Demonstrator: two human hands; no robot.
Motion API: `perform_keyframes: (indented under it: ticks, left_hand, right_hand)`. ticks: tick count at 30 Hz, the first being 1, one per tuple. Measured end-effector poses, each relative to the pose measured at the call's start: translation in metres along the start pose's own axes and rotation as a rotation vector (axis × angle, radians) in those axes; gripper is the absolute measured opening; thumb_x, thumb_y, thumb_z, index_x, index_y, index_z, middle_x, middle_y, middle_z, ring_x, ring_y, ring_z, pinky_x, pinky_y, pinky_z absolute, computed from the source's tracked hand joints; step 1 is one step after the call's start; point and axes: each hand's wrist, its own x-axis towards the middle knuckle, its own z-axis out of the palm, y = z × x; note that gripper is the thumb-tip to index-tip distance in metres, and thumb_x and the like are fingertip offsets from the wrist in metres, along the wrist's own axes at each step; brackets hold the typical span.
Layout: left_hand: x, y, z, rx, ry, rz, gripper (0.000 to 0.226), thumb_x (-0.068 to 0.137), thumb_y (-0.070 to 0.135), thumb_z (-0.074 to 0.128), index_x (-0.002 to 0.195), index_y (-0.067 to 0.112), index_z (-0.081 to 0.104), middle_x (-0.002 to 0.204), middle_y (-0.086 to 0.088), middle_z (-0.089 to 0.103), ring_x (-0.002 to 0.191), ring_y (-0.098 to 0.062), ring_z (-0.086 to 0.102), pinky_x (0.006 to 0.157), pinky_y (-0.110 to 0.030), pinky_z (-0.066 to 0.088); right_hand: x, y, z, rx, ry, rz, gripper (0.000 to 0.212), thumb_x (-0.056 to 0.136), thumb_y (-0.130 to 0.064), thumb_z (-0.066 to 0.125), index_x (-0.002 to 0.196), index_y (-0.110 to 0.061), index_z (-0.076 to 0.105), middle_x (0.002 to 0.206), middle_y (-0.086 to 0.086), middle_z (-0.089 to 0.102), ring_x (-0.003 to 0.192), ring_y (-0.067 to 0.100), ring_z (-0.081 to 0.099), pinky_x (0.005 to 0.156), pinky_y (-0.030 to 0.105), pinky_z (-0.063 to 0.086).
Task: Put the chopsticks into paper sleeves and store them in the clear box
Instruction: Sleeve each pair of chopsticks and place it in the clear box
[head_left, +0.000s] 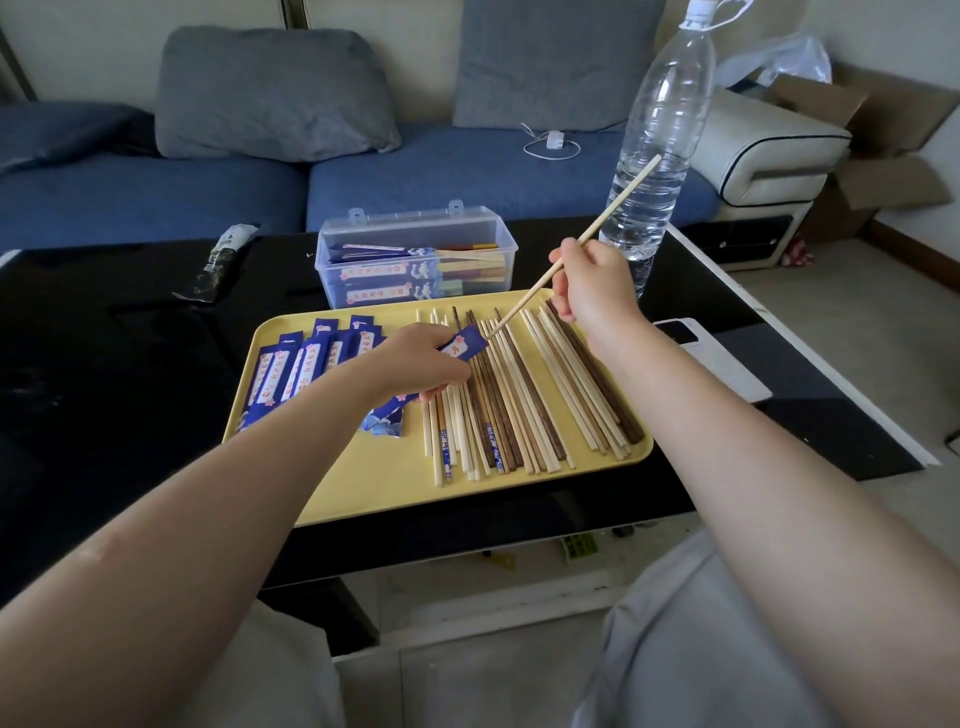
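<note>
On a yellow tray (374, 483) lie several loose chopsticks (524, 395), pale and dark, on its right half, and several blue paper sleeves (296, 371) on its left half. My left hand (415, 364) grips one blue sleeve (462, 343) above the tray, its open end pointing right. My right hand (592, 288) pinches a pale chopstick (618, 202) that slants up to the right, its lower tip just beside the sleeve's mouth. Behind the tray stands the clear box (415, 254), lid open, holding several sleeved chopsticks.
A tall clear water bottle (660, 130) stands right of the box, close behind my right hand. A dark wrapped packet (223, 260) lies at the table's back left. A white device (711, 358) lies right of the tray. A blue sofa runs behind the black table (130, 364).
</note>
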Motion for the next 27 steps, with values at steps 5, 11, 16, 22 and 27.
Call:
perform_keyframes:
  ticks: [5,11,16,22,27]
  left_hand:
    - [0.0,-0.002,0.001,-0.016,-0.016,0.002,0.011,0.089,0.024,0.066,0.089,0.023,0.056,0.077,0.001,0.062,0.067,-0.011,0.059,0.065,-0.025,0.047]
    - [-0.002,0.002,0.002,-0.042,0.012,0.025,0.008,0.091,0.026,0.065,0.093,0.022,0.059,0.08,0.002,0.064,0.067,-0.01,0.06,0.061,-0.023,0.046]
    - [-0.004,0.003,0.002,-0.057,0.002,0.033,0.011,0.093,0.029,0.064,0.098,0.02,0.061,0.079,0.001,0.066,0.063,-0.009,0.06,0.059,-0.022,0.047]
    - [-0.003,0.008,-0.001,-0.227,0.026,-0.077,0.027,0.093,0.031,0.063,0.096,0.005,0.065,0.077,-0.009,0.07,0.063,-0.018,0.065,0.063,-0.027,0.053]
    - [-0.002,0.008,-0.003,-0.712,0.167,-0.278,0.025,0.095,0.04,0.062,0.093,0.016,0.068,0.095,-0.005,0.076,0.088,-0.016,0.071,0.087,-0.031,0.055]
  right_hand:
    - [0.003,0.003,0.0,0.061,-0.019,0.072,0.027,0.108,-0.025,0.043,0.096,-0.012,0.063,0.063,0.0,0.052,0.048,0.011,0.046,0.045,0.023,0.037]
    - [0.005,0.004,-0.001,0.106,0.025,0.103,0.026,0.107,-0.025,0.044,0.094,-0.013,0.062,0.061,0.0,0.051,0.046,0.01,0.045,0.045,0.023,0.037]
    - [0.005,0.004,-0.002,0.094,0.027,0.11,0.025,0.107,-0.025,0.044,0.092,-0.014,0.062,0.061,0.001,0.052,0.048,0.011,0.047,0.044,0.022,0.037]
    - [0.006,0.005,-0.003,0.109,0.04,0.091,0.023,0.106,-0.024,0.047,0.093,-0.013,0.063,0.06,0.0,0.052,0.047,0.01,0.047,0.043,0.022,0.038]
    - [0.004,0.008,-0.002,0.048,0.015,0.029,0.014,0.101,-0.021,0.057,0.095,-0.012,0.066,0.066,0.002,0.061,0.053,0.013,0.058,0.051,0.025,0.049]
